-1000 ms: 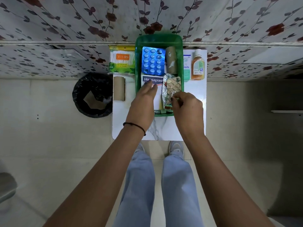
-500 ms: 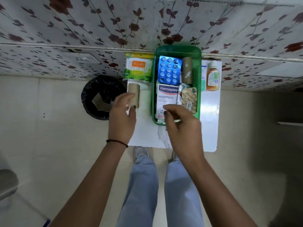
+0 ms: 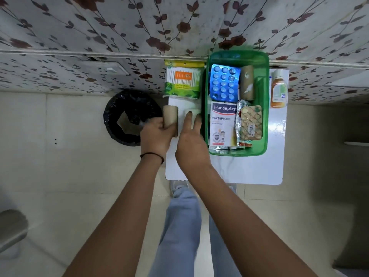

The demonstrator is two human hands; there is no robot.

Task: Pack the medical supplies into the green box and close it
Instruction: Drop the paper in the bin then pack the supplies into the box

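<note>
The green box stands open on the white table. Inside lie a blue blister pack, a tan bandage roll, a Hansaplast box and a foil tablet strip. My left hand is closed around a second tan bandage roll at the table's left edge. My right hand hovers just left of the box, fingers spread, over something white that I cannot make out. A pack of cotton swabs and an orange-brown bottle stand outside the box.
A black-lined bin sits on the floor just left of the table. The floral wall runs directly behind table and box. My legs are below the table's near edge.
My left hand has closed on the bandage roll left of the box. My right hand has moved from the box's near end to its left side. The camera has swung left.
</note>
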